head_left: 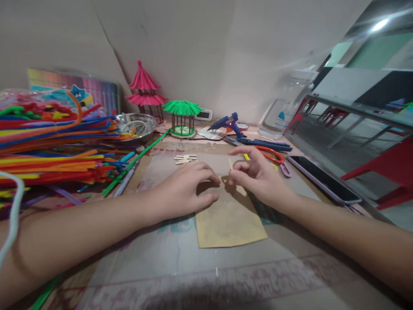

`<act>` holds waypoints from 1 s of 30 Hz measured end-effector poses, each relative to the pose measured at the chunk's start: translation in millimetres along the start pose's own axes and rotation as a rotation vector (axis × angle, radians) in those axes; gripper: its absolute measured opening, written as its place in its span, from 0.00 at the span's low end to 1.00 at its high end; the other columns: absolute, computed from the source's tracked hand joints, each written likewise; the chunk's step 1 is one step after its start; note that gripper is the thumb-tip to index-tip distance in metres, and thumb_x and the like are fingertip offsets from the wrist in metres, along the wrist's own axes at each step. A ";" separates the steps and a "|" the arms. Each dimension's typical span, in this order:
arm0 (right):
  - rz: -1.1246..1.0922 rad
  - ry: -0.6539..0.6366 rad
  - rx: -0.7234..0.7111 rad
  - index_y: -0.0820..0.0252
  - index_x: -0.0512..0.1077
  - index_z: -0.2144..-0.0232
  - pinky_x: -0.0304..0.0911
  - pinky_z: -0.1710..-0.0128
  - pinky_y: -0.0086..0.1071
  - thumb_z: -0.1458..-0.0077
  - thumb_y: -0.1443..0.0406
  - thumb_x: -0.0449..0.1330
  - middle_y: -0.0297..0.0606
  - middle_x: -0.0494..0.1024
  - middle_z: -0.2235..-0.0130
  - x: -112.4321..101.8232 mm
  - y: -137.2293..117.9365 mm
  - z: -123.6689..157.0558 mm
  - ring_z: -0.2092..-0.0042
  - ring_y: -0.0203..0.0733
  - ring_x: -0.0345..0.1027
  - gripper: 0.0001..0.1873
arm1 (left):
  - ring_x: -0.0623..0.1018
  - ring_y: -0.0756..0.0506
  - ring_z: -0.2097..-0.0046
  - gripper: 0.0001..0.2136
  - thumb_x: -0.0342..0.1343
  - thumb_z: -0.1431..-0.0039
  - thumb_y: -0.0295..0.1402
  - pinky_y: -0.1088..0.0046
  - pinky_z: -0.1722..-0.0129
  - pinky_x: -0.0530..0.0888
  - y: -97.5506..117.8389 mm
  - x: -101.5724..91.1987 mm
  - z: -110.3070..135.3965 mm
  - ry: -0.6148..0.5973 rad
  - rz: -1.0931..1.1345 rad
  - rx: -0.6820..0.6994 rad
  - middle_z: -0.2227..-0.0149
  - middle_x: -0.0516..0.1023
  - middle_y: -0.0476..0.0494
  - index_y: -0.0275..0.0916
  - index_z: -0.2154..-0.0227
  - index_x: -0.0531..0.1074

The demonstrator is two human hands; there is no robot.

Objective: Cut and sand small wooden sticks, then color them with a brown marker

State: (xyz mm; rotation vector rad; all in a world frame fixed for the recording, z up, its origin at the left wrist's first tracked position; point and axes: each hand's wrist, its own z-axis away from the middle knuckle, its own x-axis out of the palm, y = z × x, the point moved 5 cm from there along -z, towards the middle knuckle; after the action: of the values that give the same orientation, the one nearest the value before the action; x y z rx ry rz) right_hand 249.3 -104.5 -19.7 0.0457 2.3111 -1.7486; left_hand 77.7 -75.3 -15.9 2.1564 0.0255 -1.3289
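Between the thumb and forefinger of my right hand (pixel 254 172) is a short pale wooden stick (pixel 230 164), held upright over the far part of a tan sheet of sandpaper or card (pixel 230 219). My left hand (pixel 190 187) rests at the sheet's left side, thumb and fingers apart, holding nothing that I can see. Just beyond it lies a small pile of similar short sticks (pixel 186 159). Both hands partly cover the sheet's far end.
Bundles of colourful pipe cleaners (pixel 58 163) fill the left. Behind stand a pink-roofed model (pixel 146 97), a green-roofed model (pixel 182 118), a metal bowl (pixel 138 125) and a blue glue gun (pixel 227 124). Orange-handled scissors (pixel 271 154), a phone (pixel 322 178) and a clear bottle (pixel 284 107) are right.
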 end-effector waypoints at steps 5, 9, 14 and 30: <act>0.163 0.035 0.000 0.56 0.72 0.61 0.69 0.63 0.34 0.44 0.61 0.65 0.34 0.79 0.67 -12.4 -1.6 -6.4 0.64 0.39 0.75 0.09 | 0.76 0.41 0.51 0.09 0.58 0.38 0.35 0.60 0.48 0.70 1.3 3.7 2.2 -0.043 -0.099 0.041 0.55 0.78 0.43 0.40 0.57 0.77; 0.171 0.031 0.069 0.57 0.74 0.59 0.70 0.65 0.34 0.43 0.57 0.64 0.38 0.82 0.66 -16.5 3.6 -9.4 0.64 0.42 0.77 0.13 | 0.76 0.41 0.51 0.11 0.56 0.35 0.36 0.59 0.49 0.69 4.2 4.6 3.5 -0.063 -0.161 0.088 0.54 0.78 0.43 0.41 0.53 0.78; 0.399 -0.004 0.044 0.59 0.79 0.65 0.60 0.76 0.30 0.39 0.59 0.59 0.33 0.76 0.77 -16.7 9.3 -10.5 0.76 0.37 0.67 0.12 | 0.75 0.39 0.48 0.13 0.55 0.33 0.39 0.55 0.45 0.68 7.9 4.4 5.2 -0.101 -0.215 0.110 0.51 0.78 0.41 0.41 0.51 0.78; 0.804 -0.181 -0.332 0.59 0.74 0.69 0.61 0.65 0.31 0.39 0.69 0.60 0.38 0.79 0.69 0.0 1.7 -8.8 0.66 0.40 0.70 0.05 | 0.75 0.38 0.47 0.14 0.58 0.37 0.39 0.56 0.44 0.68 11.6 4.9 2.6 -0.144 -0.204 0.116 0.51 0.79 0.40 0.38 0.53 0.77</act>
State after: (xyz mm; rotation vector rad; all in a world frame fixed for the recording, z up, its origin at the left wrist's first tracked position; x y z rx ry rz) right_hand 248.1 -95.7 -19.1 0.6289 1.9960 -0.9238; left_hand 81.7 -87.5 -15.2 2.1942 0.1165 -1.6355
